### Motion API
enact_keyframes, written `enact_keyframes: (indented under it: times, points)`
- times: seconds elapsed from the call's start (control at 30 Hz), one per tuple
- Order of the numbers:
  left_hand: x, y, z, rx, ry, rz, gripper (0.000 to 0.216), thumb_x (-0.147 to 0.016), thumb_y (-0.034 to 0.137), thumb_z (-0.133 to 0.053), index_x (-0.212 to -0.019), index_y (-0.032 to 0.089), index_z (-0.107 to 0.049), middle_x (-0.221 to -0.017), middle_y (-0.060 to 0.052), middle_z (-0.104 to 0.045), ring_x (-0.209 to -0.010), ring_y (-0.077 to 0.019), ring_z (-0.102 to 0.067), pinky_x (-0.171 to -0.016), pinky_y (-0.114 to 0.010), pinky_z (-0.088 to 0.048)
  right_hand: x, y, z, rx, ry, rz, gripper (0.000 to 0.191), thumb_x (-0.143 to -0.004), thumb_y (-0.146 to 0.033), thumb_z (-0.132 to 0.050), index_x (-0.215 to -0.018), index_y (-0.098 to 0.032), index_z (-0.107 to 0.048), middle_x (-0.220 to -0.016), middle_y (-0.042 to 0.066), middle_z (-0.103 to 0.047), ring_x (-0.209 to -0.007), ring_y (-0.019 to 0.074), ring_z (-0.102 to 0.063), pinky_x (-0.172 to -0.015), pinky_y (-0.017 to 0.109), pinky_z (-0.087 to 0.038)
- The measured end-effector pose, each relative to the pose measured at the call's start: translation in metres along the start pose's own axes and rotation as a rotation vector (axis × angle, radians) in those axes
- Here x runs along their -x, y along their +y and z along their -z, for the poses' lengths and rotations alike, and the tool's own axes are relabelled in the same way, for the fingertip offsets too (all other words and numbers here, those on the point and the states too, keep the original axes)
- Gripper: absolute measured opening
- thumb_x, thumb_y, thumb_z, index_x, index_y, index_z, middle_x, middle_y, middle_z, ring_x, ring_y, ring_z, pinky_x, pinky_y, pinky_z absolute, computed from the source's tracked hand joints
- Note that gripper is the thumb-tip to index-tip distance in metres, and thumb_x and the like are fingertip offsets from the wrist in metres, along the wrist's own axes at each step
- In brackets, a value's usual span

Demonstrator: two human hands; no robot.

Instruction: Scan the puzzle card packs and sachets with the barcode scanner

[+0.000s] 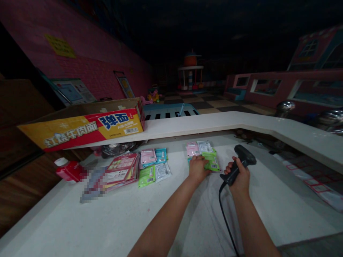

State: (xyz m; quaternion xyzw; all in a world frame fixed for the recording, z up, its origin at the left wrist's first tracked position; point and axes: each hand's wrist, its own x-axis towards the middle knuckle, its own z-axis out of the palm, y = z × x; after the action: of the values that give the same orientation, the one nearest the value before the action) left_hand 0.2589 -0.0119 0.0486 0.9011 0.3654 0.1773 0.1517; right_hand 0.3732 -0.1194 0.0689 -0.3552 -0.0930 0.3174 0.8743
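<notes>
My right hand is wrapped round the grip of a black barcode scanner, its head pointing left and its cable trailing toward me. My left hand is closed on a small stack of packets, pink, white and green, lying on the white counter. The scanner's head hangs just right of that stack.
More packets, pink, teal, green and white, lie to the left beside a red-and-white pile of packs. A red bottle with a white cap lies at the far left. A yellow-and-red carton rests on the raised ledge.
</notes>
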Motion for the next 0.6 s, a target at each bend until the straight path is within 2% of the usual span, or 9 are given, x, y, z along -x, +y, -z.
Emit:
enact_keyframes:
  times: [0.13,0.33,0.6]
  points:
    - [0.004,0.008,-0.007,-0.032,0.036,0.060,0.044,-0.071,0.039,-0.077,-0.113,0.028,-0.071,-0.124,-0.006,-0.064,-0.118,-0.0293,-0.050,-0.097,-0.043,-0.040,0.000,0.000,0.000,-0.004,-0.003,-0.002,0.040,-0.061,-0.039,-0.082,-0.088,-0.018,-0.061,-0.051,-0.006,-0.057,-0.041,0.0090,-0.048,-0.037,0.019,-0.040]
    - [0.008,0.017,-0.011,-0.065,0.072,0.075,0.038,-0.072,0.041,-0.077,-0.107,0.027,-0.073,-0.115,-0.007,-0.064,-0.113,-0.0277,-0.051,-0.095,-0.042,-0.040,-0.002,0.001,0.001,-0.008,-0.002,0.000,0.040,-0.061,-0.039,-0.082,-0.087,-0.018,-0.061,-0.051,-0.006,-0.057,-0.041,0.0089,-0.048,-0.037,0.019,-0.040]
    - [0.011,0.013,-0.005,-0.004,0.111,0.042,0.038,-0.073,0.038,-0.076,-0.109,0.026,-0.072,-0.114,-0.007,-0.064,-0.112,-0.0279,-0.052,-0.095,-0.042,-0.041,-0.001,0.003,0.001,0.007,-0.038,-0.002,0.040,-0.062,-0.040,-0.083,-0.088,-0.018,-0.062,-0.052,-0.006,-0.057,-0.040,0.0090,-0.048,-0.037,0.019,-0.040]
